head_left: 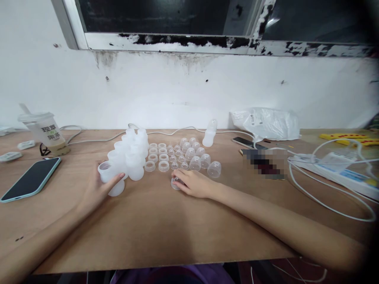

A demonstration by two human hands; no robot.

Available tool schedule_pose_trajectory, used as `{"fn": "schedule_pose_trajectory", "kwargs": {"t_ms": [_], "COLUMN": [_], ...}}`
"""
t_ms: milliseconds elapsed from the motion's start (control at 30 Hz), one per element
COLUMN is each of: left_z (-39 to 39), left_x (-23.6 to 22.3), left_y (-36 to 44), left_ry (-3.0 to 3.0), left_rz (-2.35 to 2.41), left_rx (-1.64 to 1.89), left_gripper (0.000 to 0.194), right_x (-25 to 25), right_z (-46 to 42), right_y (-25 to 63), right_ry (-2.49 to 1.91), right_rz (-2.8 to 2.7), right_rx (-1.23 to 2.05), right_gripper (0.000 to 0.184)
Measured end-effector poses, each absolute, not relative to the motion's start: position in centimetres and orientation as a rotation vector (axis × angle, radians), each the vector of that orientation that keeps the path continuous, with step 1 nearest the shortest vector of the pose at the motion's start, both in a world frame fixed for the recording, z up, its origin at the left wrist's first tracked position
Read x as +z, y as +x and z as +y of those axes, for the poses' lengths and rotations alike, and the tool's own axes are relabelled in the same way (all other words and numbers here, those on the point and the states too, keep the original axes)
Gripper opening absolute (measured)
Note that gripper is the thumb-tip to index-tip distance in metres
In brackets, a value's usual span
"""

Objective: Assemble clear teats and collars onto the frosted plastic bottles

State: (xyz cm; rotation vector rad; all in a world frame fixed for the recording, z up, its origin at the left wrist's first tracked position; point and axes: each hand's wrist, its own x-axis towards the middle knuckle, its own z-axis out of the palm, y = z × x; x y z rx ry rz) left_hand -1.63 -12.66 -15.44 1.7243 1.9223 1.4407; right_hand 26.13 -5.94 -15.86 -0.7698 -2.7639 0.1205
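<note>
My left hand (99,187) is wrapped round a frosted baby bottle body (116,188), which stands upright with its open neck upward. Beside it, several more frosted bottle bodies (136,167) are grouped in rows. My right hand (194,182) has its fingers closed over a small clear piece (175,184) on the table, partly hidden under the fingers; it looks like a ring or nipple. Just behind that hand are rows of clear collar rings (164,166), small clear nipples (174,165) and clear domed caps (213,169). One assembled bottle (210,134) stands farther back.
On the wooden table (142,236), a phone (31,179) and a drink cup (50,132) lie to the left. A white plastic bag (268,123), dark phone (247,142), power strip (343,173) and looping white cables occupy the right. A wall with a window rises behind.
</note>
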Motion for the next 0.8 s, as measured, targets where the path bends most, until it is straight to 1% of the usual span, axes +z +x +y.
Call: {"fn": "schedule_pose_trajectory", "kwargs": {"t_ms": [267,667,800], "left_z": [-11.7,-11.4,-10.8], "left_x": [-16.2,-15.3,-16.0], "left_y": [-1.7,-1.2,-1.2], "left_ry": [1.748,1.708,1.722], "left_rz": [1.959,1.920,1.905], "left_rx": [1.485,1.469,1.504], "left_gripper": [0.049,0.046,0.047], "right_x": [-16.0,-16.2,-16.2], "right_z": [-5.8,-5.7,-5.7], "right_y": [26.1,26.2,26.2], "right_ry": [-0.753,-0.739,-0.743], "right_rz": [-2.751,-2.750,-2.753], "right_rx": [0.146,0.123,0.120], "right_gripper": [0.021,0.021,0.021]}}
